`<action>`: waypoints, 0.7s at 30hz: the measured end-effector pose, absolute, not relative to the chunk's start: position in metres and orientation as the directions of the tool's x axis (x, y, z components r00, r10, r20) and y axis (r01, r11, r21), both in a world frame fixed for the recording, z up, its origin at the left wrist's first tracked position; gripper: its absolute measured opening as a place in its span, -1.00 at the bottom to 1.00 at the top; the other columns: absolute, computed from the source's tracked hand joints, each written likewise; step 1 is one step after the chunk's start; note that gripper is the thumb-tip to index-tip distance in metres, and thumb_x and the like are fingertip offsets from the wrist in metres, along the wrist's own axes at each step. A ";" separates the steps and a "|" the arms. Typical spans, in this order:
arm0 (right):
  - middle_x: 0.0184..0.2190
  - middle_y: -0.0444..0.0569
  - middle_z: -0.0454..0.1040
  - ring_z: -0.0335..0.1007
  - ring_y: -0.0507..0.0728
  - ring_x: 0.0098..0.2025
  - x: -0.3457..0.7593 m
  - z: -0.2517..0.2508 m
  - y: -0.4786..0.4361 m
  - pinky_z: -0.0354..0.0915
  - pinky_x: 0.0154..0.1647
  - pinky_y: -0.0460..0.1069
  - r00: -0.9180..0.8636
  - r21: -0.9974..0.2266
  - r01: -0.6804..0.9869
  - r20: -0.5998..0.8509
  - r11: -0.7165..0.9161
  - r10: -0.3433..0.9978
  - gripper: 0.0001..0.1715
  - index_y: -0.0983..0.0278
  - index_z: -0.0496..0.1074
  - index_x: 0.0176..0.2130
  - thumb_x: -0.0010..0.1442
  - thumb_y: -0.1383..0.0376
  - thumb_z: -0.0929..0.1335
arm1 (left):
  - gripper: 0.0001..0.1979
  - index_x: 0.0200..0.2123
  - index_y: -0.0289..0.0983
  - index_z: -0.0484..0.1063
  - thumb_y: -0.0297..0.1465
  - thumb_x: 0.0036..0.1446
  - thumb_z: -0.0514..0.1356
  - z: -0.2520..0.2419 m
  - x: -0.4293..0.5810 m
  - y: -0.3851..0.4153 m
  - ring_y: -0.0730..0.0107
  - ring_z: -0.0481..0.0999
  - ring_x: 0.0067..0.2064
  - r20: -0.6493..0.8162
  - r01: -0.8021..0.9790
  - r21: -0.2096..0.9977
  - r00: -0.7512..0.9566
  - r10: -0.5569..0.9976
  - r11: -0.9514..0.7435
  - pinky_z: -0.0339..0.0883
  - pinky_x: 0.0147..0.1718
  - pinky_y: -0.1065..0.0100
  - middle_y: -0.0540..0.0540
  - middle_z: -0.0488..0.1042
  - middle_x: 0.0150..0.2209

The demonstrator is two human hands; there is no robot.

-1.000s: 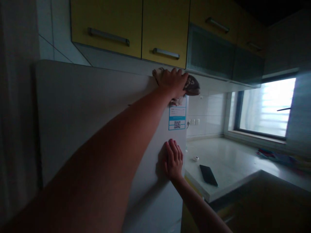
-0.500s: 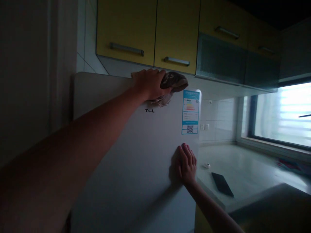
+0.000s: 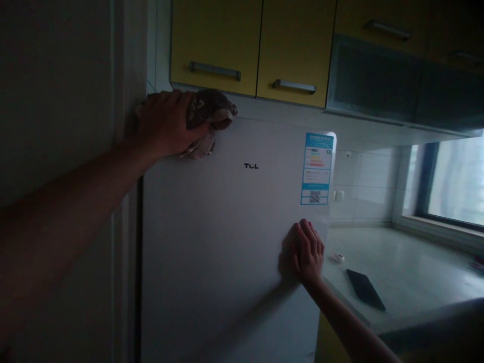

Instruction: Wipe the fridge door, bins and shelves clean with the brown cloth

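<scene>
The patterned brown cloth [image 3: 210,107] is gripped in the left hand [image 3: 166,121], whose fingers are bent around it; it is placed at the upper left part of the white TCL refrigerator [image 3: 227,232], where the top edge is partly covered by it. The right hand [image 3: 310,252] is laid on the door front near its right edge, below the energy label [image 3: 316,169]; its fingers are close together and slightly bent, and nothing is seen to be held, although the palm is hidden. As it is judged, the wiping is under way and not finished; the top left area is being attended to now; which other parts are already wiped cannot be told, because no wet trace is shown; the middle and lower front are left untouched by the cloth at this moment.
</scene>
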State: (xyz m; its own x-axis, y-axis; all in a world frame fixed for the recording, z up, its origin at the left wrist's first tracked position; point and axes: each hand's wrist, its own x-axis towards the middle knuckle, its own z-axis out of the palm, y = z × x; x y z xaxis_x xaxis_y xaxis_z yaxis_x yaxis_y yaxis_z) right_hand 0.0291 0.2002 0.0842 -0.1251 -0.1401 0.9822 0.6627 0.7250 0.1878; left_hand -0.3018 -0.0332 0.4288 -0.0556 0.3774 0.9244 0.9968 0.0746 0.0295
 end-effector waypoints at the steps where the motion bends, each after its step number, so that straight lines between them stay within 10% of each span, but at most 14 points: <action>1: 0.57 0.17 0.20 0.13 0.40 0.61 0.029 0.084 0.200 0.24 0.51 0.33 -0.121 0.187 0.662 0.982 0.726 -0.143 -0.13 0.17 0.03 0.65 0.50 0.33 0.27 | 0.07 0.56 -0.12 0.09 0.35 0.16 0.00 0.424 -0.305 -0.035 -0.09 0.00 0.57 0.930 0.996 0.023 -0.052 0.364 0.081 -0.34 0.59 0.06 0.13 0.11 0.64; 6: 0.57 0.18 0.22 0.14 0.39 0.60 0.028 0.085 0.199 0.23 0.52 0.31 -0.123 0.194 0.654 0.981 0.731 -0.150 -0.15 0.18 0.04 0.65 0.50 0.31 0.27 | 0.03 0.61 -0.16 -0.02 0.26 0.26 0.04 0.392 -0.303 -0.039 0.01 -0.07 0.63 0.960 0.991 0.017 -0.054 0.276 0.135 -0.39 0.62 0.20 0.13 -0.02 0.67; 12: 0.55 0.19 0.25 0.14 0.36 0.61 0.028 0.084 0.199 0.20 0.54 0.28 -0.114 0.185 0.651 0.983 0.736 -0.147 -0.18 0.20 0.09 0.63 0.52 0.32 0.28 | -0.02 0.56 -0.50 0.10 0.05 0.36 0.25 0.326 -0.313 -0.040 -0.23 0.02 0.61 0.977 0.995 -0.001 -0.021 0.213 0.098 -0.22 0.58 -0.21 -0.30 0.08 0.62; 21: 0.55 0.18 0.24 0.16 0.36 0.60 0.026 0.082 0.199 0.19 0.54 0.27 -0.100 0.192 0.649 0.981 0.737 -0.167 -0.18 0.20 0.10 0.63 0.51 0.31 0.28 | -0.05 0.59 -0.38 0.08 0.13 0.41 0.12 0.044 -0.340 -0.040 -0.22 0.27 0.51 0.982 0.965 -0.185 0.173 0.079 0.187 -0.05 0.56 -0.22 -0.47 0.40 0.36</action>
